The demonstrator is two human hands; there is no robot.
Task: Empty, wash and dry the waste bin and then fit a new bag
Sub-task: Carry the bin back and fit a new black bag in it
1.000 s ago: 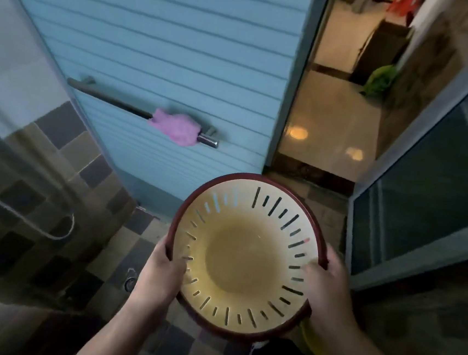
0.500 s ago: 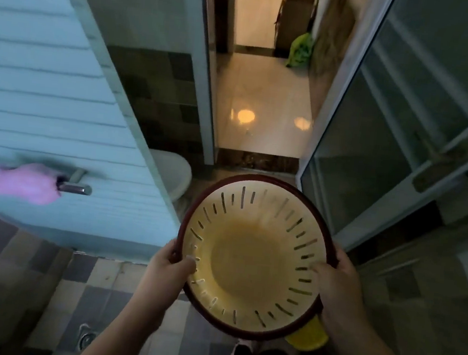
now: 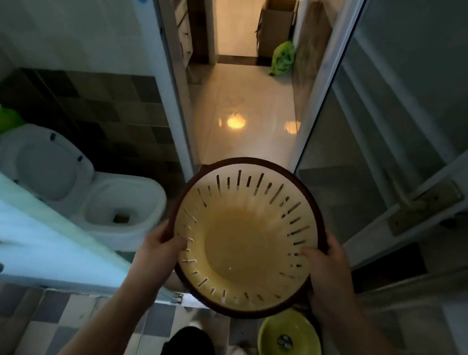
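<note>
Between both hands at chest height: waste bin (image 3: 245,237), mouth facing the camera, held clear of the floor. Left hand (image 3: 160,251) grips the left rim, thumb curled inside; right hand (image 3: 328,272) grips the right rim the same way. Open doorway (image 3: 248,107) straight ahead, glass door (image 3: 388,140) on the right, toilet (image 3: 97,192) on the left. Yellow basin (image 3: 290,347) on the tiled floor (image 3: 51,311) just below the bin.
</note>
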